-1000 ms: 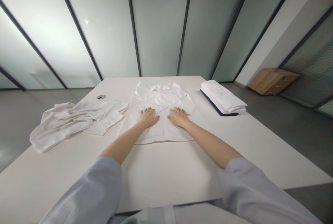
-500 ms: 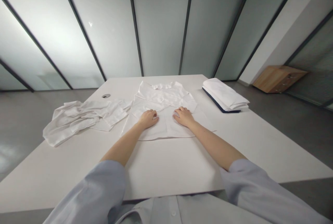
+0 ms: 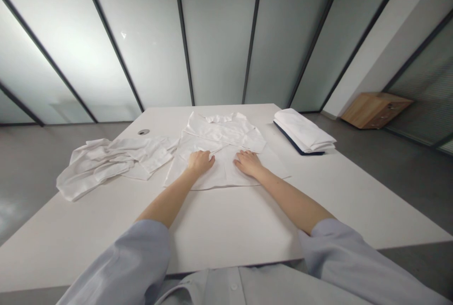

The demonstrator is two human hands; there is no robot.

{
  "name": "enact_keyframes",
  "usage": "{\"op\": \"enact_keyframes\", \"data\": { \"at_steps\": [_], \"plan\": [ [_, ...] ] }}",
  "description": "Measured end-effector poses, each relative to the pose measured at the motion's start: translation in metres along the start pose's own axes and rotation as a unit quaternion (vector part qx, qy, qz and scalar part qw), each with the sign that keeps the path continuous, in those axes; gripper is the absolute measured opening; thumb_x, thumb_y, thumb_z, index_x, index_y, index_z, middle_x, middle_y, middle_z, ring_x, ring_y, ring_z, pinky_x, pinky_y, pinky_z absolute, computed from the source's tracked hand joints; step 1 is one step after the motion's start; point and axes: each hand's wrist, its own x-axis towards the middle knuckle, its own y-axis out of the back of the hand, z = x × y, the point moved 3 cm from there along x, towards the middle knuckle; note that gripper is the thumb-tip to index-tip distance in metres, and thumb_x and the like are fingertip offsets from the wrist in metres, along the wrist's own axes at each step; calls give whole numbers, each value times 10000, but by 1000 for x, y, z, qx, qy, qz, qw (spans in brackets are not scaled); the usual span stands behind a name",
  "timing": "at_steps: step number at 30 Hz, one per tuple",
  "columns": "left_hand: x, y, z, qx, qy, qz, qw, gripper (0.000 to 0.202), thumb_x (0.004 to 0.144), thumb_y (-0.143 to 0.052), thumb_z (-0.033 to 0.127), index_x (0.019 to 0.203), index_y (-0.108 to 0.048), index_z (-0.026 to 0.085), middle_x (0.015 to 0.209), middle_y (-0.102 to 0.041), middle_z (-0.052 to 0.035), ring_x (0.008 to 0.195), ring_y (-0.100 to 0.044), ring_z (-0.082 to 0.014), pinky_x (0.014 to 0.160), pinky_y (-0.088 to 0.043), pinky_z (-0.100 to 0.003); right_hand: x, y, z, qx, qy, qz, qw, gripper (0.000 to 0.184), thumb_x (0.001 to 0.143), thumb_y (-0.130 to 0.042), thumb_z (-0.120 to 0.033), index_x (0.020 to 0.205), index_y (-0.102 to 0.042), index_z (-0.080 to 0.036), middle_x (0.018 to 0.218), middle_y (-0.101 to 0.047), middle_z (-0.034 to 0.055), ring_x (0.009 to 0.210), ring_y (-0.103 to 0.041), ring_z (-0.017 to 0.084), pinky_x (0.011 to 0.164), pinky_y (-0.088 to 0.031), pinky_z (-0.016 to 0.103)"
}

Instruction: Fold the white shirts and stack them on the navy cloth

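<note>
My left fingers (image 3: 208,158) lie flat and released on the white shirt (image 3: 226,130), and my right fingers (image 3: 240,157) do the same; neither hand is clenched or grasping any cloth. My left hand (image 3: 200,162) and right hand (image 3: 248,164) rest palm down near the middle of the frame, just apart, with their fingertips pointing toward each other. The shirt lies spread on the table with its body folded over, and its collar (image 3: 218,117) sits toward the far edge. My bare forearms run back to the light blue sleeves at the lower left (image 3: 123,262) and lower right (image 3: 339,260) of the frame. A crumpled white garment (image 3: 95,165) lies to the left of the shirt, its bunched edge touching or just overlapping the shirt's left side. Upper right of the shirt sits a neat folded white stack (image 3: 302,130) on a dark navy layer (image 3: 293,142). The white table (image 3: 226,243) carries a round metal grommet (image 3: 143,132) near its far left. Beyond it stand frosted glass panels (image 3: 219,36), and at the far right a low wooden cabinet (image 3: 375,117) sits on the grey floor (image 3: 406,187).
</note>
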Motion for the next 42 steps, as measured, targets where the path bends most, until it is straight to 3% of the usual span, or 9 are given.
{"op": "enact_keyframes", "data": {
  "at_steps": [4, 9, 15, 20, 26, 31, 34, 38, 42],
  "plan": [
    [-1, -5, 2, 2, -21, -16, 1000, 384, 911, -395, 435, 1073, -625, 173, 1057, -690, -135, 995, -640, -276, 837, -464, -390, 4, -9, 7, 34, -14, 3, 999, 425, 956, -396, -395, 1299, -532, -184, 1449, -436, 148, 1302, -410, 285, 1004, -347, 429],
    [-3, -8, 3, -7, -50, -2, 999, 380, 902, -438, 410, 1185, -568, 192, 1248, -607, -107, 1072, -598, -248, 906, -450, -371, 6, -12, 13, 56, -11, 18, 998, 425, 948, -432, -395, 1306, -535, -189, 1437, -447, 137, 1297, -421, 272, 1024, -339, 400],
    [-6, -5, 6, -54, -139, 66, 987, 400, 887, -495, 406, 1225, -567, 205, 1333, -531, -85, 1208, -492, -236, 1028, -382, -364, 4, -4, 5, 104, 79, 67, 989, 277, 886, -549, -274, 1119, -639, -155, 1194, -604, 108, 1125, -524, 217, 971, -377, 327],
    [-11, -5, 16, -80, -213, 23, 973, 442, 866, -518, 520, 1187, -606, 230, 1319, -551, -78, 1228, -482, -240, 1058, -351, -385, 3, -2, -2, 132, 138, 68, 979, 171, 880, -546, -224, 969, -676, -157, 1047, -639, 86, 1000, -561, 190, 915, -406, 291],
    [-15, -10, 20, -111, -259, -33, 959, 808, 677, -632, 713, 1300, -531, 208, 1406, -481, -117, 1302, -424, -280, 1095, -299, -383, 3, -1, -2, 138, 150, 68, 977, 174, 874, -548, -217, 972, -682, -163, 1043, -641, 88, 996, -559, 194, 913, -408, 306],
    [-20, -11, 22, -126, -263, -36, 956, 1027, 576, -686, 741, 1412, -399, 220, 1493, -374, -123, 1354, -359, -299, 1109, -276, -402, 4, -2, -1, 146, 148, 65, 976, 176, 871, -552, -226, 975, -680, -166, 1047, -638, 86, 1001, -558, 194, 914, -410, 309],
    [-23, -5, 26, -128, -277, -19, 952, 865, 634, -697, 665, 1352, -469, 238, 1474, -394, -107, 1333, -382, -289, 1087, -309, -399, 5, -3, 0, 147, 150, 68, 975, 179, 872, -547, -224, 977, -679, -164, 1041, -640, 87, 998, -560, 196, 909, -411, 310],
    [-23, 1, 33, -120, -308, -15, 944, 515, 687, -698, 538, 1086, -642, 218, 1207, -593, -94, 1141, -537, -263, 1000, -396, -367, 5, -4, 1, 144, 151, 72, 975, 174, 861, -550, -213, 959, -684, -162, 1031, -647, 87, 984, -566, 202, 903, -415, 309],
    [-23, 0, 38, -106, -296, -34, 949, 370, 743, -638, 469, 1021, -670, 228, 1040, -636, -71, 983, -602, -240, 897, -455, -353, 6, -5, 1, 141, 159, 78, 974, 169, 852, -559, -211, 949, -687, -159, 1019, -659, 88, 971, -578, 202, 894, -415, 304]
  ]
}}
